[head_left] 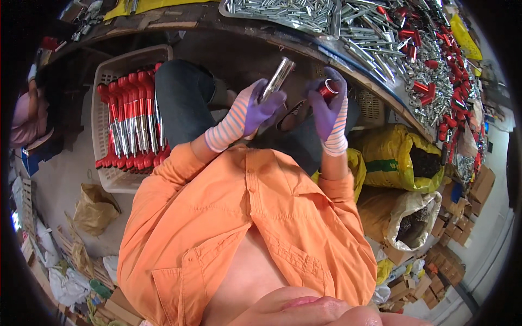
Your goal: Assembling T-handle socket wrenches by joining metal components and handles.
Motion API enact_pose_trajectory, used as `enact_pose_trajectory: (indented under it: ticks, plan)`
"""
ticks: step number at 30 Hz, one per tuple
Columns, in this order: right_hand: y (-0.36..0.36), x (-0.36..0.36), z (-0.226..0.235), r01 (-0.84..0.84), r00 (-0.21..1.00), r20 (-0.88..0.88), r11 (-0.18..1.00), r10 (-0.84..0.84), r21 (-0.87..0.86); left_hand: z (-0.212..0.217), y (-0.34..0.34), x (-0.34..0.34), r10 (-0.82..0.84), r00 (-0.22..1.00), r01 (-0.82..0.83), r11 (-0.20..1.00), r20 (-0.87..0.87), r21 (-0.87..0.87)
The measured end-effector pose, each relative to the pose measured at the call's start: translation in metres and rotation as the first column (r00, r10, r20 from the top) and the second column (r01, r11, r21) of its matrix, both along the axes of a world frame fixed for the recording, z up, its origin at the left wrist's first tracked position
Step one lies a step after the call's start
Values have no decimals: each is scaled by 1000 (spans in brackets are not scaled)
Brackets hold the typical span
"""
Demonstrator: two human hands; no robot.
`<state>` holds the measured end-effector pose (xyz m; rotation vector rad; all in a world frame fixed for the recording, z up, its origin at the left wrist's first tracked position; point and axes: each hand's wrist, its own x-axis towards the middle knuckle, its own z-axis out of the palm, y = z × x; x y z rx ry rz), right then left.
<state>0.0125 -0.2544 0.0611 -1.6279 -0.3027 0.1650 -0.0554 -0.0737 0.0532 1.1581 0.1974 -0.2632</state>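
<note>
Both my hands wear purple gloves with striped cuffs, held up in front of my lap. My left hand [255,107] is closed around the lower end of a shiny metal tube [279,77], which tilts up and to the right. A short distance to the right, the fingers of my right hand [330,111] wrap a red cylindrical part [328,89] with a pale-rimmed round end turned toward me. The tube and the red part are apart. The glove hides the rest of the red part.
A beige plastic crate [103,182] at the left holds several red-and-chrome tools. The workbench [179,25] ahead carries a metal tray [340,24] of small pins and heaps of rods and red parts [421,89]. Open yellow sacks [383,155] stand at the right; another person [32,117] sits far left.
</note>
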Motion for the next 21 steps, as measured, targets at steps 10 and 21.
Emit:
enact_pose_trajectory:
  ticks: [10,21]
  plan:
    - [17,29,55,-319,575,-154,46,803,-947,4,58,18,-585,811,423,583,-2,694]
    - [50,129,64,-550,532,293,587,795,-594,-9,64,25,-283,944,192,889,169,417]
